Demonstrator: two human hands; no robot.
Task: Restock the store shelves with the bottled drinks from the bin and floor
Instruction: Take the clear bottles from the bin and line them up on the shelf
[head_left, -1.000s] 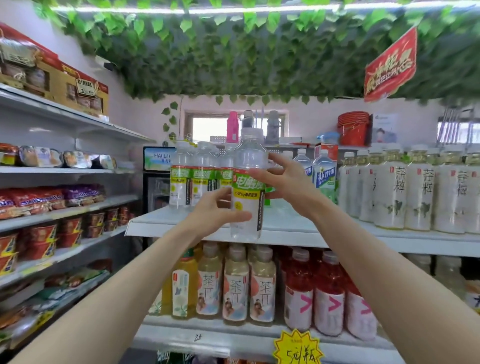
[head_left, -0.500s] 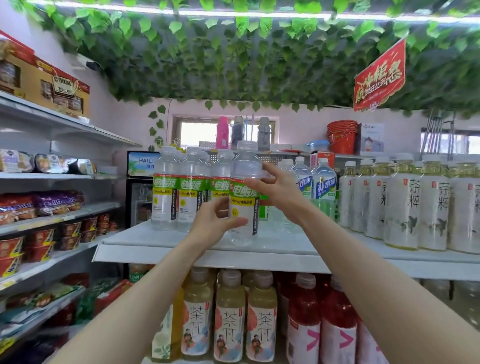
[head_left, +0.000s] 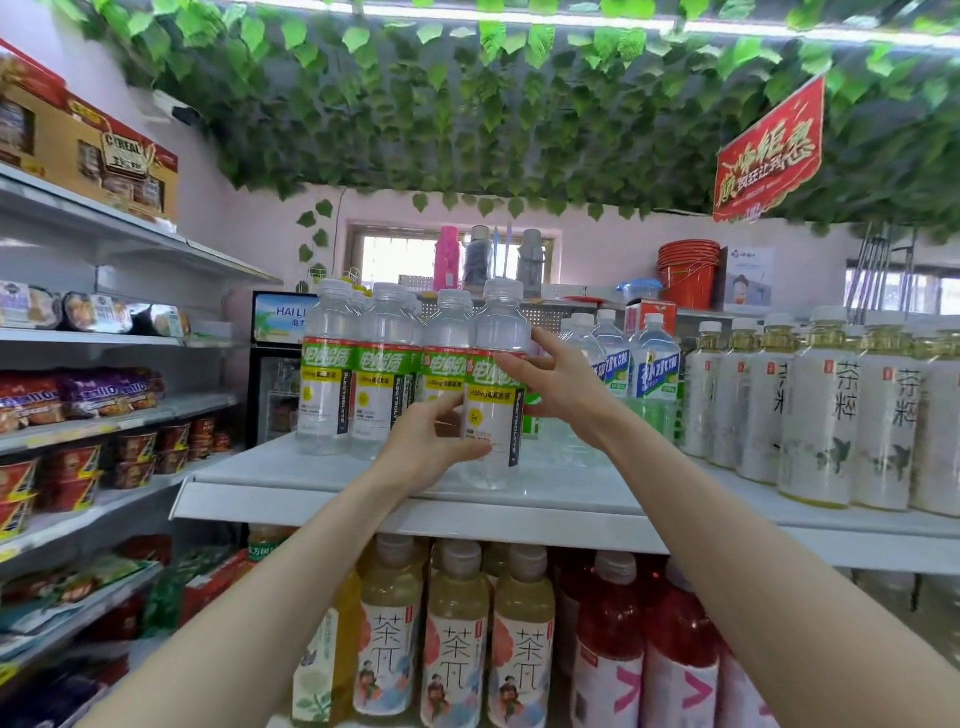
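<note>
2 hands meet on 1 clear bottle with a green and white label, which stands upright near the front of the top shelf. The left hand grasps it low down, thumb across the front of the lower label and fingers curled round the left side. The right hand grips it higher up from the right, with fingers spread over the green band and the thumb below them. The base looks to sit on the shelf surface, though I cannot tell whether its weight rests there.

Just to its left, 3 matching bottles stand in a row. The nearest is right beside the held one, and more caps show behind them. Beyond the right hand stand blue-labelled bottles. Farther right, a rank of white-wrapped bottles runs along the same shelf.

On the shelf below, yellow tea bottles stand to the left of red drinks.

Side shelves on the left carry noodle cups, with snack packets 1 level above and a cereal box on the highest board. Green leaves cover the ceiling, and a red sign hangs among them at the right. Red buckets are stacked by the back wall.
</note>
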